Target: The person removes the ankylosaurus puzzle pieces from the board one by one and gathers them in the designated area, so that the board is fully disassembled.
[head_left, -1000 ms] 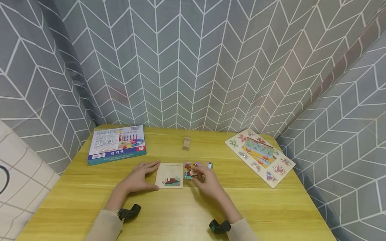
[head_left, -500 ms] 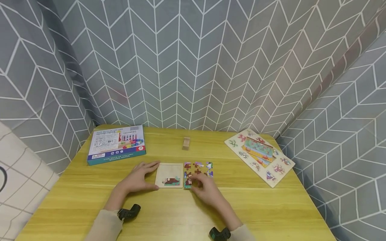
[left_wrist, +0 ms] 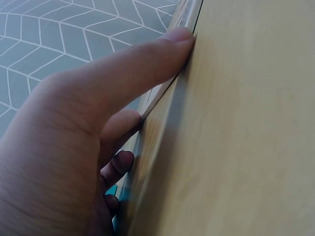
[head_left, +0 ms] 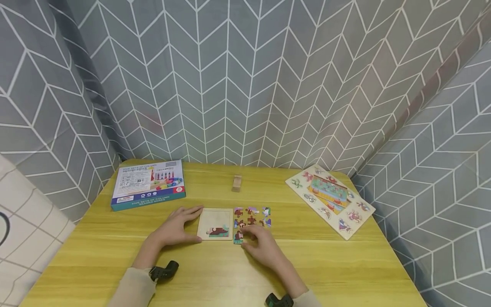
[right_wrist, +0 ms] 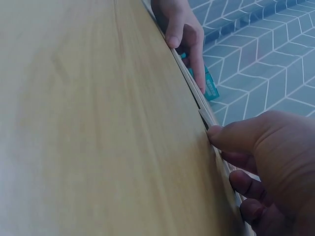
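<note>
My left hand (head_left: 175, 228) rests at the left side of a square wooden puzzle tray (head_left: 211, 218), its thumb at the near corner and its extended fingers at the far corner. Joined brown and green puzzle pieces (head_left: 218, 231) lie in the tray's near right corner. Just right of the tray, my right hand (head_left: 262, 246) pinches a brown and teal puzzle piece (head_left: 238, 238) between thumb and fingers. Loose jigsaw pieces (head_left: 251, 219), in brown, purple and green, lie in rows beyond that hand, which partly covers them. The right wrist view shows the thumb (right_wrist: 221, 136) at the piece's edge.
A boxed bead set (head_left: 148, 184) stands at the back left of the wooden table (head_left: 215, 273). A small wooden block (head_left: 237, 183) sits at the back middle. A pegged picture board (head_left: 307, 197) with colourful cards (head_left: 330, 189) on it lies at the right. Patterned curtain (head_left: 238, 85) surrounds the table.
My right hand has moved from over the loose pieces toward the near edge, bringing the brown and teal puzzle piece slightly nearer me and uncovering other pieces. The left hand and tray stay put.
</note>
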The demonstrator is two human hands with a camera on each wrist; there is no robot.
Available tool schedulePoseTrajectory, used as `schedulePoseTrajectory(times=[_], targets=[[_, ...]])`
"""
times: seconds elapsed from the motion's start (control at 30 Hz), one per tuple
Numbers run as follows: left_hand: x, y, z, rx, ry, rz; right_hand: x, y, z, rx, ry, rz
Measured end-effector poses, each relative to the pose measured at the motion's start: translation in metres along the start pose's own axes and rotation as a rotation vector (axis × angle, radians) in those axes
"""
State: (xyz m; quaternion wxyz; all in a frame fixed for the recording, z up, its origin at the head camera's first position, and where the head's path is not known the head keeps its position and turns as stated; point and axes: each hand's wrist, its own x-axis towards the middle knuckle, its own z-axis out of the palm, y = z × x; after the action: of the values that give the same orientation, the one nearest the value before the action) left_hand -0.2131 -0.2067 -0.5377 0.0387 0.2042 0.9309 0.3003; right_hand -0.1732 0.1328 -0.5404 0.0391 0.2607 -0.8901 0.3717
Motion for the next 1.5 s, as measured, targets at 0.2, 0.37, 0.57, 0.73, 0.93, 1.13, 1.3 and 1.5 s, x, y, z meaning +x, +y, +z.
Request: schedulePoseTrajectory(times=[0.2,0.37,0.57,0.73,0.93,1.13,1.3,1.5], targets=[[-0.001,0.000,0.001,0.004,0.001,-0.002,-0.001,0.001,0.001,0.020,-0.015,0.023],[-0.002,-0.002,0.002,-0.002,0.001,-0.005,-0.001,0.001,0.002,0.019,-0.018,0.026],[-0.001,-0.003,0.000,0.008,0.004,-0.003,0.003,-0.003,-0.003,0.015,-0.042,0.034],[0.001,-0.001,-0.002,0.011,0.007,0.003,0.015,-0.005,-0.008,0.000,-0.051,0.051],[0.001,0.000,-0.002,0.019,0.005,0.007,0.036,-0.015,-0.008,-0.048,-0.082,0.020],[-0.001,-0.001,-0.001,0.028,0.011,0.007,0.064,-0.029,0.002,-0.042,-0.177,-0.053],[-0.001,0.000,0.001,0.021,0.007,0.014,0.081,-0.038,0.013,-0.040,-0.278,-0.075],[0.000,0.000,0.000,0.017,0.009,0.014,0.090,-0.042,0.025,-0.128,-0.326,-0.102]])
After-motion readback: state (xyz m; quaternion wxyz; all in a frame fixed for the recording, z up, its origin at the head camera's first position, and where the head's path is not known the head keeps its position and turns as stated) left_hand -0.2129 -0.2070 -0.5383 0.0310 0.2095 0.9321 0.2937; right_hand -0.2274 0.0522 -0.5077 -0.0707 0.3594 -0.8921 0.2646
